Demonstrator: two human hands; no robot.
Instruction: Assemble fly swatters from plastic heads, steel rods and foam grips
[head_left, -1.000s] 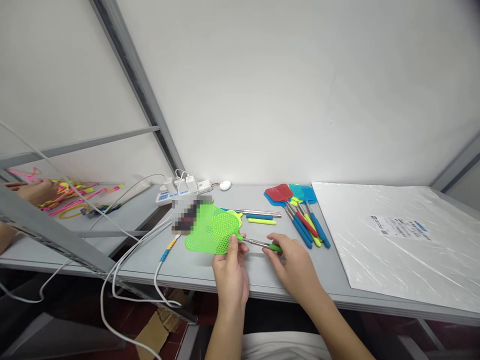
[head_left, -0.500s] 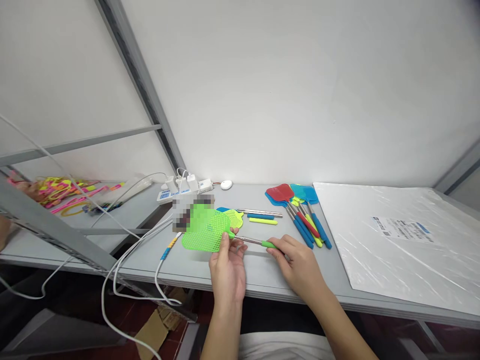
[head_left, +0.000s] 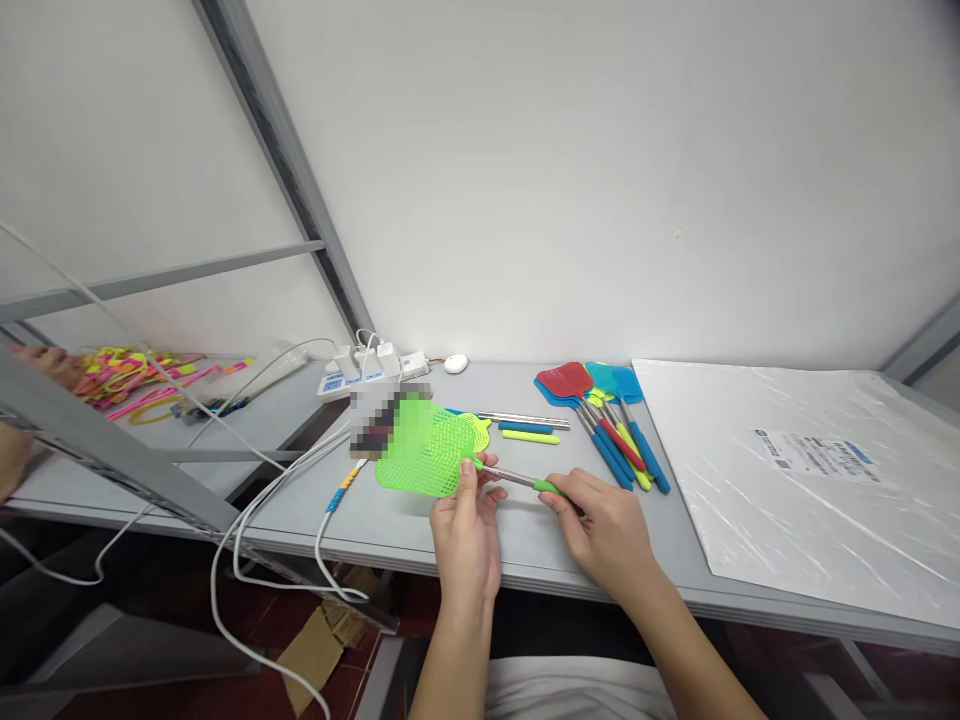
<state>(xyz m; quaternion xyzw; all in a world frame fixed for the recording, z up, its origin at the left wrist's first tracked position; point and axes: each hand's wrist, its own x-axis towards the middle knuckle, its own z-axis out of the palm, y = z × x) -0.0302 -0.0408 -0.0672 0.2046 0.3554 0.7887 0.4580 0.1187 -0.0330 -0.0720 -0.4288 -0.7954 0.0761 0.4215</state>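
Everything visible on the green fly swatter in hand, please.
The green fly swatter has a bright, perforated, plastic-looking head, a thin metallic shaft and a green grip. It is held above the grey table, head toward the left, grip toward the right. The left hand holds it at the head's base; the right hand grasps the grip, hiding its end. Part is pixelated.

green handle partly hidden by right fingers, object pixelated, white package cut off
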